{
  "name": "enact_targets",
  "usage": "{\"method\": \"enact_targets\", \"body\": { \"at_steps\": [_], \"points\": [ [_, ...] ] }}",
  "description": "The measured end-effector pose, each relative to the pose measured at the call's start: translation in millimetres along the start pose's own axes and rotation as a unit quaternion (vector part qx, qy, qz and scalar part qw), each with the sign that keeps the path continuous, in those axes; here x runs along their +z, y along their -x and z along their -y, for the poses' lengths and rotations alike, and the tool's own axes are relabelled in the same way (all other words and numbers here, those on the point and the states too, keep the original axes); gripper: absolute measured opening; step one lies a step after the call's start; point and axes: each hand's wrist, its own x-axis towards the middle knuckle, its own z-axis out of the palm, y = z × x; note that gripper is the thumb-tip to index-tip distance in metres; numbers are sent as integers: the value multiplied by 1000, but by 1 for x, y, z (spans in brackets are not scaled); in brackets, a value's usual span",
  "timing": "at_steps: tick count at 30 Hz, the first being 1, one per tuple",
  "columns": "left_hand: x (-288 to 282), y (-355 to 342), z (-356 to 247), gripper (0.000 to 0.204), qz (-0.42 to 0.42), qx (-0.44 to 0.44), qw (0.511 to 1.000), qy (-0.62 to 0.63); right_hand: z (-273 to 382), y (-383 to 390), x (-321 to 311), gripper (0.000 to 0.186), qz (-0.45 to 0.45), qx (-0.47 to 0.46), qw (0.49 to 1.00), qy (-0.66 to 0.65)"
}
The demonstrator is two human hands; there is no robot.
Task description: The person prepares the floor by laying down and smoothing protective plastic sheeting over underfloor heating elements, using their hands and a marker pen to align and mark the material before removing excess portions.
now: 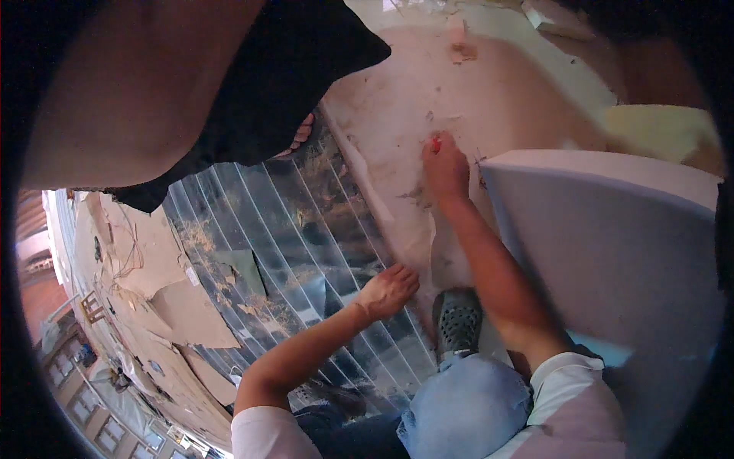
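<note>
Reaches toward 1 o'clock with one right hand (pixel 446 170) and pinches one small red thing (pixel 436 142) in its fingers. Holds it over one big pale sheet (pixel 397 69), up at 1 o'clock from the middle. Cannot tell its kind, with most of it tucked inside the hand. Bends one left hand (pixel 390 291) between 5 and 6 o'clock, near the edge of the sheet. Cannot tell whether gripping anything with those fingers.

Shows one gray shoe (pixel 459 315) full of little holes between 4 and 5 o'clock, just past one blue knee (pixel 468 405).

Has one large gray panel (pixel 612 252) at 3 o'clock, beside the right arm, and one yellow block (pixel 659 126) at 2 o'clock. Has one stripy dark floor (pixel 264 210) at 9 o'clock, with one green piece (pixel 243 273) lying on it at 8 o'clock. Shares the place with one other person, showing one bare foot (pixel 303 136) at 11 o'clock.
</note>
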Motion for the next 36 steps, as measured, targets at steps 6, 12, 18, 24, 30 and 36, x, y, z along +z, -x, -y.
{"method": "enact_targets", "body": {
  "at_steps": [6, 12, 18, 24, 30, 36],
  "points": [
    [8, -1, 5, 28, 18, 10, 998, 53, -64, 37, 64, 22, 311, -91, 920, -220],
    [-25, 10, 22, 46, -128, -112, 980, -106, -36, 8, 37, 25, 102, -78, 975, -181],
    [-59, -15, 39, 50, -209, -211, 934, -196, -31, -38, 26, 15, -170, -99, 970, -140],
    [-52, -24, 44, 49, -166, -174, 937, -254, -38, -2, 61, 24, 191, -9, 955, -228],
    [-58, -20, 53, 24, -179, -153, 946, -224, -26, 44, 69, 26, 276, -19, 925, -259],
    [-45, -2, 46, 35, -130, -192, 947, -220, 29, 11, 79, 25, 323, -64, 906, -264]
  ]
}}
